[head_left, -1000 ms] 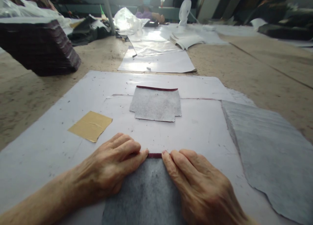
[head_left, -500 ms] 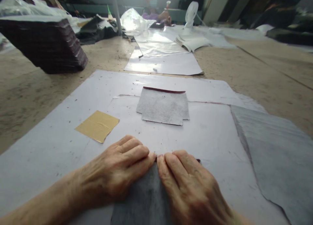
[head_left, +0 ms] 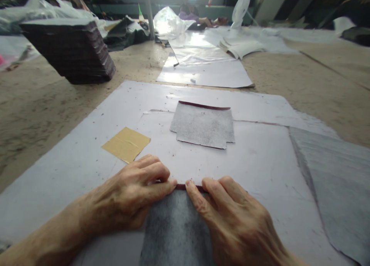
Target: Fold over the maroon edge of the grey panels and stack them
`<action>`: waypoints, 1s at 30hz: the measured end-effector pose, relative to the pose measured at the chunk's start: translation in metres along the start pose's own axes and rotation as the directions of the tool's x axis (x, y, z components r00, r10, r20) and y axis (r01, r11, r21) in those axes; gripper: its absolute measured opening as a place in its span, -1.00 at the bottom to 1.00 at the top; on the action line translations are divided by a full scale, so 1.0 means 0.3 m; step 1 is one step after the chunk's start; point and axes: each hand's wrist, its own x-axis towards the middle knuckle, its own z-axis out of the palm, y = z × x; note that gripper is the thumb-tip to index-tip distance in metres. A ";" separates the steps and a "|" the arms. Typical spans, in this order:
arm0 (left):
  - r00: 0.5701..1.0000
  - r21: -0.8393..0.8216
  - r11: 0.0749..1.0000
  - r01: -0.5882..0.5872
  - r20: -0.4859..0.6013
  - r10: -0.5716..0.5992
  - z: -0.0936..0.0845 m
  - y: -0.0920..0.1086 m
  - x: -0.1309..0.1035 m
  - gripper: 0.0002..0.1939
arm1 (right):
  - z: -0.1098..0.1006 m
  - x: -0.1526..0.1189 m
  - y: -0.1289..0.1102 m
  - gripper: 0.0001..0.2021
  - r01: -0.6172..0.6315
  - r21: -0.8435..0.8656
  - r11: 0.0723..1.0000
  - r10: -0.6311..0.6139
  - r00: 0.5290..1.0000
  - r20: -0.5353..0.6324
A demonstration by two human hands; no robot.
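A grey-backed piece of sheet material (head_left: 177,227) lies in front of me, its far edge turned over as a dark red strip (head_left: 181,187). My left hand (head_left: 135,192) is closed at the left end of that strip, thumb and fingertips on it. My right hand (head_left: 237,212) bends over the right part, with the index fingertip pressing the strip and the other fingers curled beside it. Both hands hide parts of the edge. Farther off lies a similar grey piece (head_left: 204,125) with notched lower corners and a dark red folded edge.
A tan square (head_left: 127,143) lies left on the white sheet (head_left: 95,150). A large grey sheet (head_left: 341,181) covers the right side. A tall dark stack (head_left: 72,50) stands at back left. Across the table are plastic bags (head_left: 167,23), a white fan (head_left: 241,10) and a person's arms (head_left: 205,21).
The view has shifted, so things sit farther right. My hands have moved apart along the folded edge, showing more of the red strip between them. My right index finger is now separated from the others.
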 end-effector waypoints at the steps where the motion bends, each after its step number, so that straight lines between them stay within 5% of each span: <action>1: 1.000 0.010 1.000 0.005 -0.008 -0.005 0.003 0.001 0.000 -0.67 | -0.003 -0.001 0.000 -0.64 0.011 -0.014 1.000 -0.011 1.000 0.007; 6: 0.999 0.062 0.998 -0.029 0.019 0.028 0.006 0.006 0.006 -0.71 | -0.023 0.017 -0.013 -0.67 0.115 -0.100 0.988 -0.110 0.993 0.050; 13: 0.996 0.056 0.997 -0.050 0.071 0.046 0.002 0.017 0.014 -0.86 | 0.027 0.088 -0.053 -0.71 0.093 0.019 0.995 -0.090 0.990 -0.110; 17: 0.997 -0.066 0.995 0.072 -0.005 -0.073 -0.007 -0.009 0.010 -0.82 | 0.052 0.084 -0.044 -0.70 0.098 0.082 0.992 -0.087 0.988 -0.126; 21: 0.945 -0.201 0.941 0.271 -0.131 -0.300 -0.052 -0.017 -0.001 -0.75 | 0.056 0.068 -0.024 -0.67 0.062 0.159 0.985 -0.055 0.997 -0.050; 25: 0.909 -0.137 0.924 0.357 -0.174 -0.378 -0.052 0.081 -0.035 -0.78 | 0.060 0.069 -0.017 -0.67 0.016 0.282 0.959 -0.007 0.999 -0.033; 30: 0.911 0.202 0.924 0.325 -0.330 -0.248 0.072 0.207 -0.088 -0.77 | 0.065 0.075 -0.003 -0.61 -0.022 0.350 0.936 0.008 0.999 0.042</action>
